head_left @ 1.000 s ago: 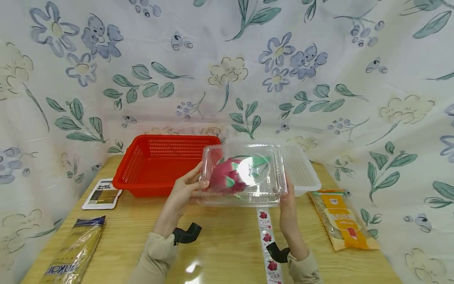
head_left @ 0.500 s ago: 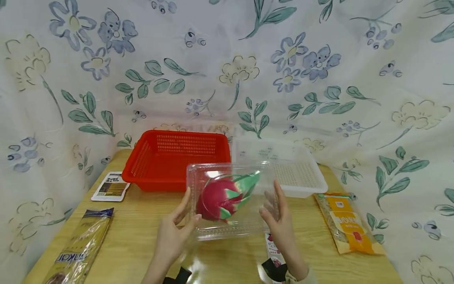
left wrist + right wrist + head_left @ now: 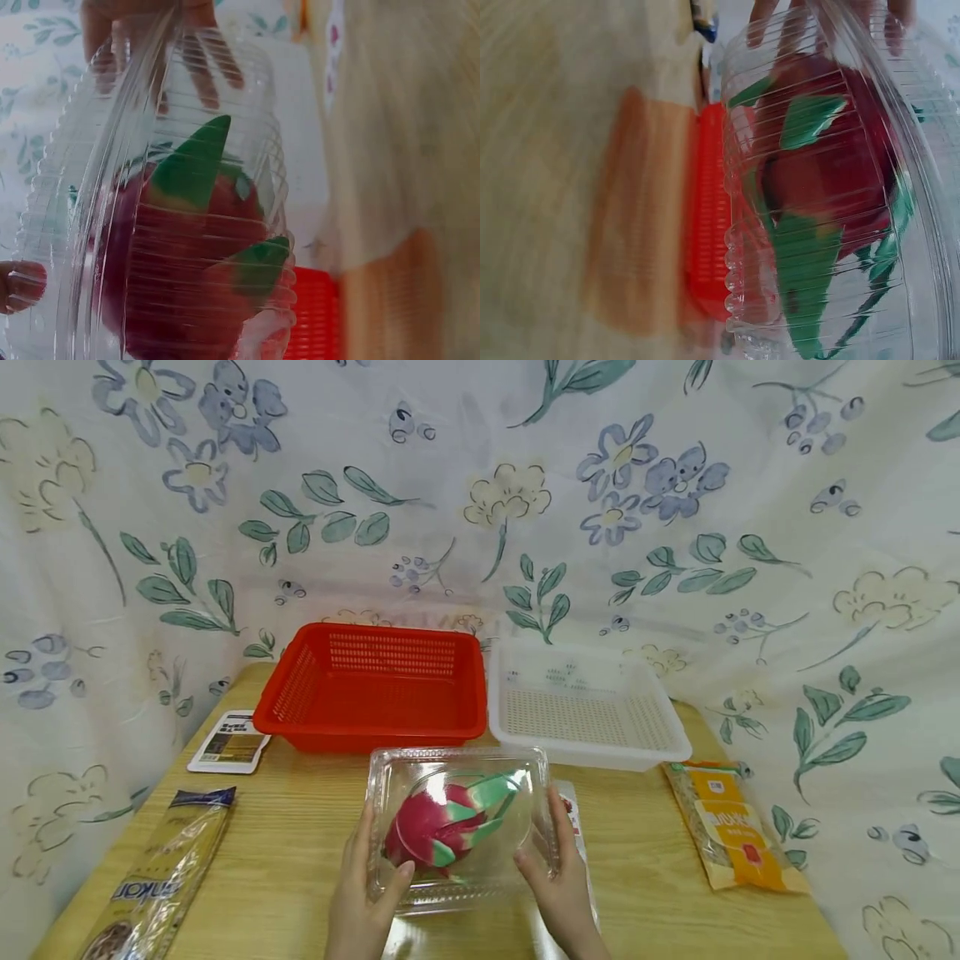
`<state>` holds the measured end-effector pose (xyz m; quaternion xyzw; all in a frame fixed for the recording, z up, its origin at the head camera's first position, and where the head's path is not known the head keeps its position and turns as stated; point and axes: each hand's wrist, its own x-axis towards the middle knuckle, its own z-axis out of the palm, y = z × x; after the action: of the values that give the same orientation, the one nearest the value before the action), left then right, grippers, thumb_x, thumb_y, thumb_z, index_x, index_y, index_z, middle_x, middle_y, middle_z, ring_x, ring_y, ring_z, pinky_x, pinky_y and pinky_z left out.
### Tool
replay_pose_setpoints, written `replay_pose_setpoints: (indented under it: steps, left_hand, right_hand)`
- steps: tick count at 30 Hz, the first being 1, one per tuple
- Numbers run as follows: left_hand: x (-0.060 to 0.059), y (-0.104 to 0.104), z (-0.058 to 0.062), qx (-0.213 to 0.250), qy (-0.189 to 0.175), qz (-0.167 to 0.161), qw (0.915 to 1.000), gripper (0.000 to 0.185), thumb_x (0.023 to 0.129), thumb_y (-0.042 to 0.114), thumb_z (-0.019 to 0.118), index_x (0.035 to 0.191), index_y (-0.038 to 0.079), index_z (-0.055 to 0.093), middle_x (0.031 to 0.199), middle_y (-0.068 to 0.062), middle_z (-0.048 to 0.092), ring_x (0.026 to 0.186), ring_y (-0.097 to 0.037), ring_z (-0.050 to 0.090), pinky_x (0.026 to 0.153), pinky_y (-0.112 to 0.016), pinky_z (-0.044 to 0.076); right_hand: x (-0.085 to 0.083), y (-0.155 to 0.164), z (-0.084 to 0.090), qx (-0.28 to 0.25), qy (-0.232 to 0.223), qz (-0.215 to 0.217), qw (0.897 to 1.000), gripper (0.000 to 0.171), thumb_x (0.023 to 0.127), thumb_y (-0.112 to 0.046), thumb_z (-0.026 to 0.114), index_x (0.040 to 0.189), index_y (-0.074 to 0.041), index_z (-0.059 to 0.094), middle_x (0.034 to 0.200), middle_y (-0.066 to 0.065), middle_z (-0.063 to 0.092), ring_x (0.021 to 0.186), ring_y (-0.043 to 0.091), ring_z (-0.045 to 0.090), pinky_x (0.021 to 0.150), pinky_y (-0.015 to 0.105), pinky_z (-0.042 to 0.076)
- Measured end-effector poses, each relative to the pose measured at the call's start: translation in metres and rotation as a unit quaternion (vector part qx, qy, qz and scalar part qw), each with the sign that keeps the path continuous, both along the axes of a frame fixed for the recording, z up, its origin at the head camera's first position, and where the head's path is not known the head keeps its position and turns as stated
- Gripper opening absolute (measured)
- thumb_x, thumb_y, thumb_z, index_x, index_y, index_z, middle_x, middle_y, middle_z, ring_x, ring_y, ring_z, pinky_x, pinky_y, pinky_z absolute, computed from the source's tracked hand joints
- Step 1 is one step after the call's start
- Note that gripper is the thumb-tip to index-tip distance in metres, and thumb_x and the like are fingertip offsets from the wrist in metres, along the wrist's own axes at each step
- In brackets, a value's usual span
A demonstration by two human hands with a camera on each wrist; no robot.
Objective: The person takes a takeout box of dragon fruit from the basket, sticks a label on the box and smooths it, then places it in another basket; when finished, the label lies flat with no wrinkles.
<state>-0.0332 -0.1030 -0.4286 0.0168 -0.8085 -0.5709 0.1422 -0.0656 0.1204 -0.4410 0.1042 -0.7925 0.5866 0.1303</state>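
A clear plastic clamshell container (image 3: pixel 457 768) sits low over the wooden table (image 3: pixel 300 827), with a pink dragon fruit (image 3: pixel 431 831) with green scales inside. My left hand (image 3: pixel 378 860) grips its left side, thumb on the lid and fingers along the wall. My right hand (image 3: pixel 547 852) grips the right side the same way. In the left wrist view the dragon fruit (image 3: pixel 172 277) fills the ribbed container (image 3: pixel 90 187). The right wrist view shows the dragon fruit (image 3: pixel 832 165) through the container wall (image 3: pixel 922 247).
A red basket (image 3: pixel 371 689) and a white basket (image 3: pixel 585 710) stand side by side behind the container. A noodle pack (image 3: pixel 153 885) lies front left, a card (image 3: pixel 228 743) beside the red basket, an orange packet (image 3: pixel 731 827) on the right. A sticker strip (image 3: pixel 573 806) peeks out by my right hand.
Both hands have brought the container down and toward me, from in front of the baskets to the table's near middle. It now covers most of the sticker strip.
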Motion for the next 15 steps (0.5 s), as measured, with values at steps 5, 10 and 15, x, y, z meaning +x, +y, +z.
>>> replay_pose_setpoints:
  steps: [5, 10, 15]
  left_hand:
    - [-0.001, -0.005, -0.017, -0.005, 0.002, 0.0, 1.0, 0.083, 0.085, 0.013, 0.068, 0.155, 0.014, 0.021, 0.144, -0.028, 0.037, 0.125, -0.057, 0.042, 0.087, -0.076, 0.041]
    - [-0.002, -0.008, -0.028, -0.003, -0.01, 0.003, 0.9999, 0.085, 0.084, 0.012, 0.071, 0.154, 0.013, 0.022, 0.138, -0.027, 0.042, 0.118, -0.053, 0.051, 0.089, -0.049, 0.055]
    - [-0.002, -0.009, -0.035, -0.016, -0.014, 0.009, 0.9997, 0.086, 0.083, 0.013, 0.072, 0.154, 0.011, 0.023, 0.136, -0.032, 0.044, 0.115, -0.057, 0.051, 0.089, -0.068, 0.046]
  right_hand:
    - [0.004, -0.007, -0.015, 0.007, -0.05, -0.026, 0.998, 0.08, 0.089, -0.013, 0.065, 0.155, -0.023, 0.02, 0.161, 0.013, 0.022, 0.142, 0.05, 0.022, 0.097, 0.08, 0.025]
    - [0.003, -0.009, -0.026, 0.004, -0.079, -0.034, 0.996, 0.081, 0.087, -0.016, 0.068, 0.154, -0.021, 0.023, 0.159, 0.017, 0.024, 0.141, 0.051, 0.025, 0.1, 0.078, 0.024]
    - [0.002, -0.01, -0.034, -0.001, -0.096, -0.036, 0.995, 0.082, 0.085, -0.014, 0.07, 0.154, -0.017, 0.025, 0.158, 0.018, 0.027, 0.142, 0.048, 0.026, 0.105, 0.074, 0.021]
